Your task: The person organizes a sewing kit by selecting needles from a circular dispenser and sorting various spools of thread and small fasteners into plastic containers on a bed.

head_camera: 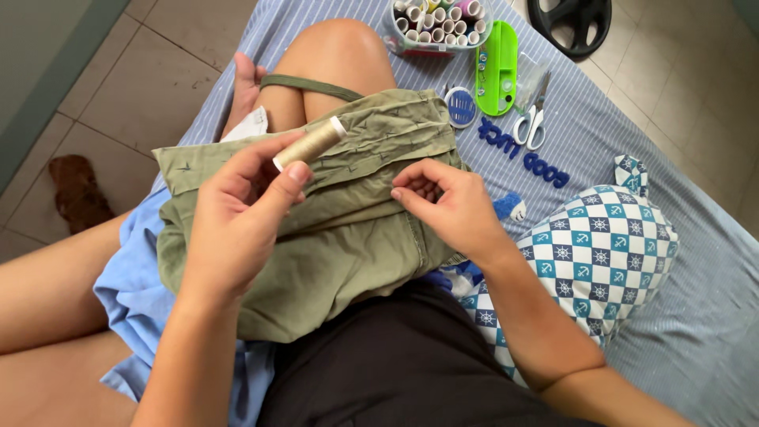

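My left hand (237, 217) holds a spool of tan thread (311, 143) between thumb and fingers, above an olive green garment (348, 229) draped over my lap and bent knee. My right hand (447, 204) rests on the right part of the garment, fingers curled and pinched together near its seam; whether it pinches a thread end is too fine to tell. Under the garment lies a light blue cloth (134, 292).
On the striped bedsheet (601, 142) lie a clear box of thread spools (439, 24), a green plastic case (496, 67), scissors (531, 122), a round blue needle disc (460, 107), blue letter pieces (522, 154), and a checked pillow (601, 253). Tiled floor on the left.
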